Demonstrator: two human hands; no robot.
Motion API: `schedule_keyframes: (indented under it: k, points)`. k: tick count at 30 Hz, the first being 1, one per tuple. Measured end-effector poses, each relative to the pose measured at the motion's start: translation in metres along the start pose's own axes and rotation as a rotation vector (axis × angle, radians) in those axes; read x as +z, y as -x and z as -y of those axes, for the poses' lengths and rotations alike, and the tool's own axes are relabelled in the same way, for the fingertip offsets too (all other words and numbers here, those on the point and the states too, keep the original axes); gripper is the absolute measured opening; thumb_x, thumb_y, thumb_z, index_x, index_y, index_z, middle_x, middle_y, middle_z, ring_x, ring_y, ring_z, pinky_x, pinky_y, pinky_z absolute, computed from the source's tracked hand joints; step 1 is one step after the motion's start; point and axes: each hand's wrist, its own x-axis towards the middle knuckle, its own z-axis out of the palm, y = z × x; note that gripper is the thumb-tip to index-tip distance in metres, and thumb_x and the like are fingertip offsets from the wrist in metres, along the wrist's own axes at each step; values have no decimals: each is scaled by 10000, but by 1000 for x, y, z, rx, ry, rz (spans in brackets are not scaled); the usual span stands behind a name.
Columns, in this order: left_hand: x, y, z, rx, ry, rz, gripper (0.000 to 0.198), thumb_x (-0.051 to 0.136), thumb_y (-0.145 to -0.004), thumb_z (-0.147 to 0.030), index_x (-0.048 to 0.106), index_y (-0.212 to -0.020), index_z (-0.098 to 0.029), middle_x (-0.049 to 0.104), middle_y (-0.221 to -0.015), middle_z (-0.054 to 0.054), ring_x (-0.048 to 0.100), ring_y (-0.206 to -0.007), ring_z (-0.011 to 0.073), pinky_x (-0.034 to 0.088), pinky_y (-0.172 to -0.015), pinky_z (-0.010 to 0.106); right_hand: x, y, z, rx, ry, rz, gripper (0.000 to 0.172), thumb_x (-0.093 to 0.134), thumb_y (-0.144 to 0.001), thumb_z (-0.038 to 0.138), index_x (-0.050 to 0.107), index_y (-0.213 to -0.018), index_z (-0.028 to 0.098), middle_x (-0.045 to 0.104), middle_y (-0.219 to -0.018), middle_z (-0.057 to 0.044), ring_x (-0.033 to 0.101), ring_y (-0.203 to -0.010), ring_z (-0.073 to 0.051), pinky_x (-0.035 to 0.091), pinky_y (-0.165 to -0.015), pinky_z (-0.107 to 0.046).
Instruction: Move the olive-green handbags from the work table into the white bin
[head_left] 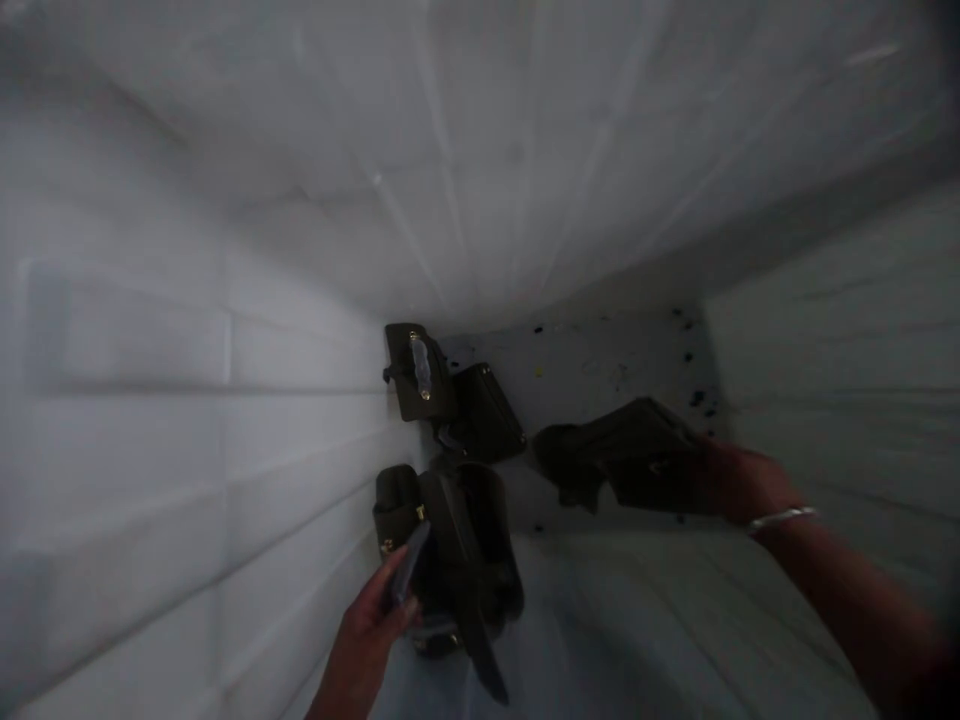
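I record my right hand (739,482) closed on a dark leather handbag (630,455) lying lengthwise left of its fingers, left hand (367,628) pinching a second dark handbag (484,540).

**Two Dark Bags at the Back of a White Bin**

A pale, deep bin surrounds the scene. Its left wall (150,450) shows horizontal ridges; its far wall (525,150) is creased and its right wall (840,350) plain. The grey floor (600,365) is scattered with small dark specks. In the far left corner an upright dark bag (405,385) bears a shiny clear tab (421,365). A second dark bag (487,415) leans against it, touching.
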Motion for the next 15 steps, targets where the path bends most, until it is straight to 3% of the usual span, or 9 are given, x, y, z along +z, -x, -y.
schedule_keyframes:
  k: [3, 6, 8, 12, 15]
  points:
    - [20, -28, -3, 33, -43, 58, 587, 681, -718, -440, 575, -1233, -179, 646, -1061, 92, 592, -947, 213, 464, -889, 329, -61, 18, -30, -8, 155, -68, 166, 562, -749, 356, 611, -864, 247, 587, -659, -111, 573, -597, -257, 412, -577, -420]
    - [50, -41, -7, 52, -46, 128, 497, 623, -752, -497, 656, -1102, -145, 664, -887, 86, 607, -847, 206, 451, -876, 351, -78, 36, -31, -106, 4, -10, 133, 569, -698, 424, 576, -698, 291, 571, -579, -77, 548, -524, -226, 404, -530, -386]
    - [66, -36, -13, 102, -86, 219, 529, 572, -765, -578, 673, -1068, -157, 651, -972, 95, 592, -954, 235, 409, -942, 368, -64, 47, -13, -161, -117, 102, 164, 561, -692, 458, 574, -675, 295, 605, -610, -88, 563, -545, -233, 418, -538, -383]
    - [79, -4, -18, 239, -42, 470, 764, 595, -642, -721, 630, -1154, -155, 539, -1242, 125, 478, -1170, 305, 346, -1033, 387, -1, 69, 55, -168, -125, 426, 205, 499, -749, 402, 575, -722, 213, 658, -745, -120, 614, -688, -251, 451, -654, -368]
    - [70, 15, -10, 193, -167, 410, 737, 701, -630, -592, 582, -1226, -175, 485, -1309, 122, 438, -1211, 312, 330, -1052, 393, 39, 81, 97, -179, -90, 568, 205, 517, -752, 307, 607, -855, 153, 669, -885, -127, 626, -833, -248, 461, -744, -330]
